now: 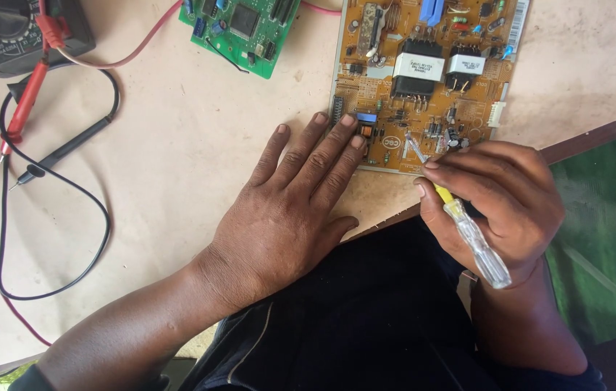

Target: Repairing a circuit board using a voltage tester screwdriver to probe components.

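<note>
We press left hand (290, 210) flat, fingers spread, on bench (177, 166); fingertips overlap lower left edge of brown circuit board (424, 80). Our right hand (500, 199) grips screwdriver (467, 232) with clear handle and yellow collar, metal tip touching board's lower edge among small components. Board lies at bench's far right, near its edge. Green board (242, 32) sits apart to left. Multimeter (18, 29) at far left corner, red probe (25, 101) and black probe (69, 148) lying beside it, leads looping across bench.
</note>
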